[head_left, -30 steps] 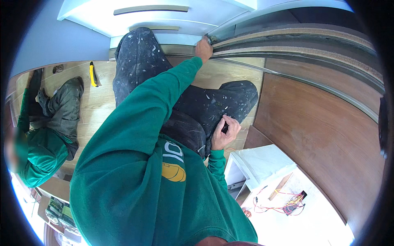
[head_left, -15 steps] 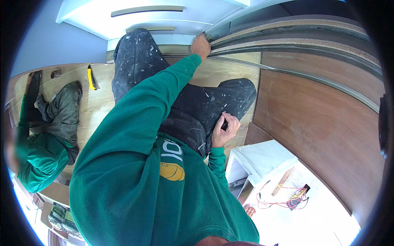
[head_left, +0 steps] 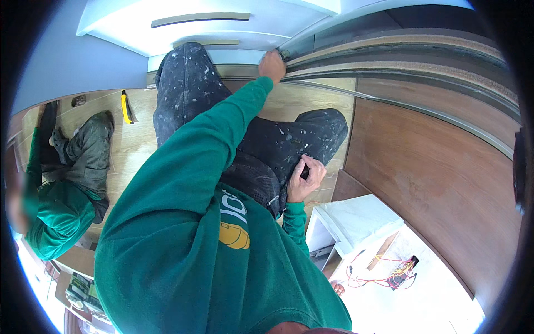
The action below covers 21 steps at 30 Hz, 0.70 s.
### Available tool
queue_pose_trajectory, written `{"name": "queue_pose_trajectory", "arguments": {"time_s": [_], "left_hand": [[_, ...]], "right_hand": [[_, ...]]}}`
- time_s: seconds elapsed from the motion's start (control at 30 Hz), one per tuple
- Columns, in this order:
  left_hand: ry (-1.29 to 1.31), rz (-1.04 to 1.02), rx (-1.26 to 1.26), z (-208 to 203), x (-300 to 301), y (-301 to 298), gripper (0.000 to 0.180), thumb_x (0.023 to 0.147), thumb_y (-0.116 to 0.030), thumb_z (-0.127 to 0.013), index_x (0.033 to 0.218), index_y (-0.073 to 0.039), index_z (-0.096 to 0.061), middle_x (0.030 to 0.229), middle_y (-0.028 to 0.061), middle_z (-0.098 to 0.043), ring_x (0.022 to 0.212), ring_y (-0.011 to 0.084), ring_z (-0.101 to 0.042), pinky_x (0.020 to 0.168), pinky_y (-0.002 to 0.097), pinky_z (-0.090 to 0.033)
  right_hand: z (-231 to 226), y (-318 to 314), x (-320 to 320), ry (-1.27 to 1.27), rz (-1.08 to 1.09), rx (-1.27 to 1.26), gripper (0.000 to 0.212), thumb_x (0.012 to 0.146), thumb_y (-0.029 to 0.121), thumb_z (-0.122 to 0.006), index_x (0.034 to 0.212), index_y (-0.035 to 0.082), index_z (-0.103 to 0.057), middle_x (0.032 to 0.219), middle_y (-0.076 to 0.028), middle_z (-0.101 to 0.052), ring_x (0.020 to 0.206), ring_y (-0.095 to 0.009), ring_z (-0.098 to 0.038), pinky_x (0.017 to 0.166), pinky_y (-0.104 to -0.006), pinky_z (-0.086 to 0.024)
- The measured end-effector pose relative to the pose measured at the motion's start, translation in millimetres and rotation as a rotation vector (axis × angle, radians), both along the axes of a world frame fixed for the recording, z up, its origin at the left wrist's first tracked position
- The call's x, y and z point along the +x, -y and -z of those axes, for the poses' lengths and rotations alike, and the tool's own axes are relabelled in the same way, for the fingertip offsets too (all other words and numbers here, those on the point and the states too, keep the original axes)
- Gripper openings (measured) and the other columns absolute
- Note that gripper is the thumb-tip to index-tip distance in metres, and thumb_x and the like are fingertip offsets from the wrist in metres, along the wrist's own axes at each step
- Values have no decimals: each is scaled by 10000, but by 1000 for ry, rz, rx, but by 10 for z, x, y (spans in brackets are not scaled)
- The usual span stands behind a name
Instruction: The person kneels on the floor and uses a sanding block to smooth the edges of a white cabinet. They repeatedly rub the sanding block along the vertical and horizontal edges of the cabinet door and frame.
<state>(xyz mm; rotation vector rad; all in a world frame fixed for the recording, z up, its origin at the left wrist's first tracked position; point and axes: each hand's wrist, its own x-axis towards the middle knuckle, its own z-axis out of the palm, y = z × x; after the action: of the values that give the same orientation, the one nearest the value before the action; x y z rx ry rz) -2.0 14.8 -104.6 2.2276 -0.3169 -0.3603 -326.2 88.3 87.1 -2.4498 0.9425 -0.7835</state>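
My left hand [head_left: 272, 67] reaches far forward, its fingers closed at the near end of the long brown-edged rails [head_left: 389, 72]. A small dark, rough-looking thing [head_left: 285, 55] shows just beside its knuckles; whether the fingers grip it is hidden. My right hand [head_left: 307, 178] rests on my paint-spotted dark trousers [head_left: 317, 131], thumb and forefinger brought together. What, if anything, sits between those fingertips is too small to make out.
White drawers [head_left: 200, 33] stand ahead. A yellow utility knife [head_left: 127, 107] lies on the wood-look floor [head_left: 133, 145]. Another person in green [head_left: 61, 217] sits at left. At right are a brown panel [head_left: 423, 172] and a white cabinet [head_left: 356, 222] with loose red and yellow wires [head_left: 389, 275].
The whole view has shifted slightly. Both hands keep almost the same place and pose.
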Motion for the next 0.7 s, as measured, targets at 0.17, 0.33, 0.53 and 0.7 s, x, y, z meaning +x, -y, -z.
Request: {"name": "queue_pose_trajectory", "arguments": {"time_s": [0.17, 0.33, 0.53, 0.7], "left_hand": [[-85, 33, 51, 99, 133, 64, 321, 867, -189, -739, 1110, 21, -729, 1167, 288, -721, 1089, 480, -716, 956, 556, -586], [-28, 62, -25, -340, 35, 1, 278, 883, -162, -699, 1078, 32, -734, 1119, 301, -732, 1058, 492, -720, 940, 565, -586], [35, 162, -63, -1098, 71, -119, 214, 960, -132, -612, 1039, 45, -702, 1048, 325, -723, 995, 510, -709, 875, 585, -575], [109, 143, -100, -1455, -1, -162, 208, 997, -135, -593, 1024, 42, -698, 1021, 312, -722, 988, 504, -713, 867, 596, -572]], "right_hand": [[1, 24, -11, -21, -3, -5, 106, 937, 29, -728, 1034, 66, -750, 1033, -90, -756, 1015, -299, -657, 976, -445, -491], [35, 52, -38, -7, 8, 13, 143, 898, 20, -749, 1033, 65, -756, 1038, -81, -758, 1006, -308, -673, 974, -445, -491], [42, 115, -5, 22, -20, 21, 138, 899, 22, -744, 1029, 66, -757, 1029, -81, -760, 1006, -305, -676, 972, -442, -488], [13, 135, 44, 33, -26, 14, 139, 902, 25, -741, 1035, 59, -760, 1028, -87, -759, 1010, -306, -674, 983, -442, -487]]}}
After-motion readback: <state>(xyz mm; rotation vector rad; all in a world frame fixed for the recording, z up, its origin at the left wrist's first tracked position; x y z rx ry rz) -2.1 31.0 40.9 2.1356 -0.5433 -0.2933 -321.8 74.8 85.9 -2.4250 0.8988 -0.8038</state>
